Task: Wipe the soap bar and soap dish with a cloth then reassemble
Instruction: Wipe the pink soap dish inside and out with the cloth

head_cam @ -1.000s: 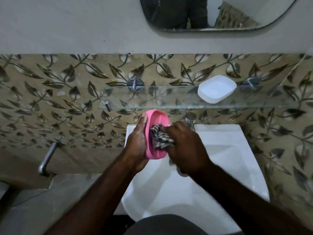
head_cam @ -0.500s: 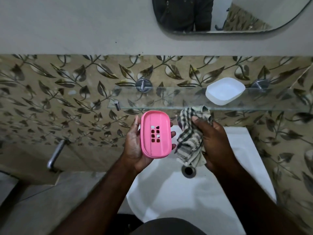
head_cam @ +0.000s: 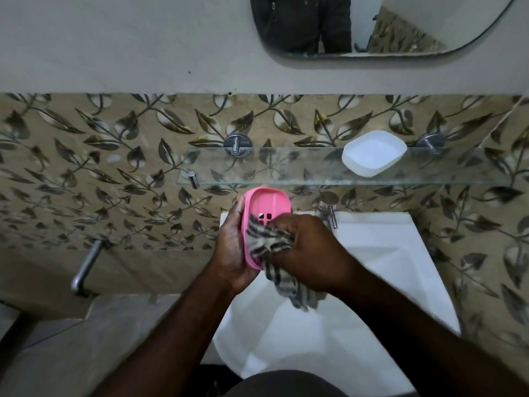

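gripping the upright pink soap dish (head_cam: pixel 264 206) lengthwise, left hand (head_cam: pixel 232 247); right hand (head_cam: pixel 309 250) clutches cloth (head_cam: pixel 269 239) against it.

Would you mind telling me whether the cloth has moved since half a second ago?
Yes. The cloth has moved left and down from beneath the glass shelf, uncovering the tap, onto the pink soap dish.

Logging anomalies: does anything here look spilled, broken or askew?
Nothing stands out. The left hand holds the pink soap dish over the sink, the right hand presses the checked cloth into it, and the white dish sits upright on the glass shelf.
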Demonstrator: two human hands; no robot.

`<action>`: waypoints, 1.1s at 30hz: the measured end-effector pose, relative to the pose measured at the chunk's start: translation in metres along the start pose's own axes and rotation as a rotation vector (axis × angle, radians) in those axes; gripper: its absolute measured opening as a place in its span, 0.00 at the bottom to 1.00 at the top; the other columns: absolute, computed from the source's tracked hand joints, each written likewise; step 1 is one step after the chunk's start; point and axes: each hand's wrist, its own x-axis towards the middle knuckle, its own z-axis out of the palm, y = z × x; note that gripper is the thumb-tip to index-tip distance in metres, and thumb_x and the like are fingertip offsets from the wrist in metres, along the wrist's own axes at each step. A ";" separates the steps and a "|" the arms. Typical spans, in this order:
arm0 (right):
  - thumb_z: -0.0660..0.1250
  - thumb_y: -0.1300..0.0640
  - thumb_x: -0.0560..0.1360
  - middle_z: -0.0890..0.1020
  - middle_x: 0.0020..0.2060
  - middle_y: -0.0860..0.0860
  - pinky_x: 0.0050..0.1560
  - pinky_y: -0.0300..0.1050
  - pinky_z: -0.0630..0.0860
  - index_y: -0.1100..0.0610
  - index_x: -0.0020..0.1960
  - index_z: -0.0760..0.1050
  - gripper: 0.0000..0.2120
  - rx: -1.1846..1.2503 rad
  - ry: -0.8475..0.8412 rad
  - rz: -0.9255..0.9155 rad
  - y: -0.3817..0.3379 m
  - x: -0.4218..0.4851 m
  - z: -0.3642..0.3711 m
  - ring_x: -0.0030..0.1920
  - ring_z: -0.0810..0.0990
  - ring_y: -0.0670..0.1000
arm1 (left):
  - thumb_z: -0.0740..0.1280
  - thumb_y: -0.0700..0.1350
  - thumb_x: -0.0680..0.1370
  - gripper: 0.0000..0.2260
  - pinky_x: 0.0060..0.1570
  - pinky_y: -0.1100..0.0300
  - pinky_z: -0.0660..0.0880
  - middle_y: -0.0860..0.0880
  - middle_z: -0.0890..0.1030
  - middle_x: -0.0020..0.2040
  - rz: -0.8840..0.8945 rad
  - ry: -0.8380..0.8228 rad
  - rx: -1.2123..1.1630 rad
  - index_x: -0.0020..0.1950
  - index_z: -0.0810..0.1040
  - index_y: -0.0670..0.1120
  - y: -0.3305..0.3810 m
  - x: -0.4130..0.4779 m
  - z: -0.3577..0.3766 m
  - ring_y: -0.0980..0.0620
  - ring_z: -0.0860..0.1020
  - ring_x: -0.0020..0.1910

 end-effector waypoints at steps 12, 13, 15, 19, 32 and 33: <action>0.69 0.64 0.66 0.85 0.40 0.52 0.44 0.52 0.78 0.57 0.46 0.81 0.10 -0.102 0.047 -0.079 0.006 0.012 0.001 0.42 0.83 0.52 | 0.59 0.64 0.77 0.31 0.50 0.48 0.80 0.36 0.82 0.53 -0.081 0.120 -0.050 0.55 0.82 0.36 0.002 0.001 -0.001 0.40 0.83 0.50; 0.69 0.63 0.66 0.84 0.38 0.51 0.43 0.53 0.78 0.56 0.44 0.81 0.07 -0.055 -0.039 -0.056 0.007 0.011 0.001 0.40 0.83 0.51 | 0.60 0.63 0.76 0.31 0.50 0.48 0.80 0.36 0.82 0.53 -0.076 0.129 -0.031 0.54 0.83 0.36 0.003 0.000 -0.002 0.40 0.83 0.50; 0.70 0.61 0.67 0.84 0.38 0.50 0.44 0.54 0.79 0.55 0.43 0.80 0.06 0.019 -0.161 -0.035 0.010 0.005 0.004 0.41 0.83 0.50 | 0.61 0.63 0.76 0.29 0.52 0.47 0.79 0.37 0.82 0.51 -0.057 0.151 -0.009 0.52 0.84 0.38 0.003 0.001 -0.003 0.41 0.82 0.48; 0.69 0.68 0.65 0.81 0.41 0.48 0.42 0.54 0.78 0.55 0.46 0.78 0.12 -0.029 -0.035 -0.135 0.013 0.002 0.012 0.41 0.81 0.51 | 0.62 0.63 0.75 0.33 0.58 0.45 0.75 0.34 0.78 0.57 -0.047 0.167 -0.030 0.62 0.77 0.35 0.005 0.002 0.005 0.39 0.78 0.53; 0.67 0.69 0.66 0.81 0.38 0.48 0.40 0.49 0.78 0.57 0.44 0.77 0.10 0.003 -0.084 -0.162 0.018 0.010 0.005 0.39 0.81 0.48 | 0.62 0.63 0.75 0.29 0.54 0.47 0.77 0.37 0.82 0.45 -0.028 0.149 0.033 0.50 0.84 0.36 0.009 0.007 0.007 0.42 0.81 0.45; 0.66 0.71 0.65 0.79 0.37 0.45 0.36 0.44 0.77 0.56 0.44 0.76 0.13 -0.029 -0.055 -0.178 0.017 0.009 0.010 0.36 0.79 0.45 | 0.62 0.63 0.75 0.29 0.51 0.48 0.79 0.37 0.82 0.43 -0.030 0.138 0.014 0.50 0.83 0.36 0.012 0.006 0.007 0.42 0.82 0.43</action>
